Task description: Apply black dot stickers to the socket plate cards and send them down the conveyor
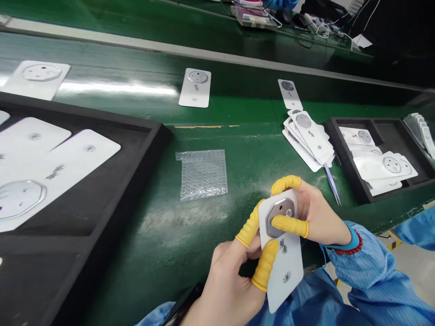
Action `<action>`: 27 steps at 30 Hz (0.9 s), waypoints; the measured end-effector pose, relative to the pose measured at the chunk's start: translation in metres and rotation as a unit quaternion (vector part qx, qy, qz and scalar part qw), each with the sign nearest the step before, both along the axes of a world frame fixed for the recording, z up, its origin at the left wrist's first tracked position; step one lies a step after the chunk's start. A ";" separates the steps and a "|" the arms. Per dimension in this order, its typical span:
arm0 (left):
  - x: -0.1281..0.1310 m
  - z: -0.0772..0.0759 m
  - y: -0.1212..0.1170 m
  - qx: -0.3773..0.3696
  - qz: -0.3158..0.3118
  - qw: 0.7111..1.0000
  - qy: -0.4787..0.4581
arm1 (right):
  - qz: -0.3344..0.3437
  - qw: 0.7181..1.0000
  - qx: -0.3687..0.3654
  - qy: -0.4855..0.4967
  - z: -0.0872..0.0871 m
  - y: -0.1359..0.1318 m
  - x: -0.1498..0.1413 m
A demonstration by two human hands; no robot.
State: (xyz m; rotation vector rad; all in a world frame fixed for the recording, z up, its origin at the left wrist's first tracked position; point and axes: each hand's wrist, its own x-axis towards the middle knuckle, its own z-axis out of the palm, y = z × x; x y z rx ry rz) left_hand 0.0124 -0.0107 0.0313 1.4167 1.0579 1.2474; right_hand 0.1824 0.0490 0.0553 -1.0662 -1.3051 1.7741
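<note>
Yellow-sleeved fingers (290, 225) pinch a white rectangular panel (286, 271); black compartmented trays (394, 131) holding similar panels (384, 168) flank them.

Ahead of the left hand (234, 276), flat on the green workbench (156, 226), clear bubble wrap (204, 176). Just beyond the right hand (319, 213), purple tweezers (332, 183), tips pointing nearer. Left of both hands, a large black compartmented tray (136, 181); right, a smaller black divided tray (353, 174). Farthest from both hands, tangled cables (326, 32).
</note>
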 end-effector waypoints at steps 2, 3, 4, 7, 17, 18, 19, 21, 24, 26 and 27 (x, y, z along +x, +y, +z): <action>-0.001 0.000 0.001 -0.002 -0.008 1.000 -0.004 | -0.020 1.000 0.009 -0.012 0.000 -0.002 -0.001; -0.001 0.000 0.002 -0.013 -0.013 1.000 -0.012 | -0.032 0.999 0.015 -0.014 -0.001 -0.003 -0.002; -0.001 0.000 0.003 -0.026 -0.018 0.999 -0.025 | -0.044 0.999 0.019 -0.012 -0.003 -0.003 -0.003; -0.002 0.002 0.007 -0.073 -0.039 0.993 -0.081 | -0.063 0.998 0.012 0.014 -0.008 -0.003 -0.005; -0.002 0.011 0.006 -0.133 -0.025 0.982 -0.129 | -0.035 0.994 -0.039 0.099 -0.007 -0.003 -0.002; -0.002 0.011 0.007 -0.129 -0.032 0.983 -0.128 | -0.033 0.994 -0.039 0.099 -0.007 -0.004 -0.002; -0.002 0.012 0.007 -0.126 -0.037 0.983 -0.126 | -0.033 0.994 -0.037 0.098 -0.007 -0.004 -0.001; -0.002 0.011 0.007 -0.125 -0.030 0.983 -0.128 | -0.032 0.995 -0.026 0.095 -0.006 -0.004 0.000; -0.002 0.008 0.008 -0.131 -0.015 0.981 -0.140 | -0.033 0.996 0.004 0.077 -0.006 -0.004 0.000; -0.002 0.007 0.009 -0.132 -0.011 0.980 -0.150 | -0.037 0.998 0.023 0.053 -0.006 -0.006 0.000; -0.001 0.006 0.010 -0.134 -0.008 0.979 -0.153 | -0.040 0.998 0.031 0.038 -0.007 -0.008 -0.001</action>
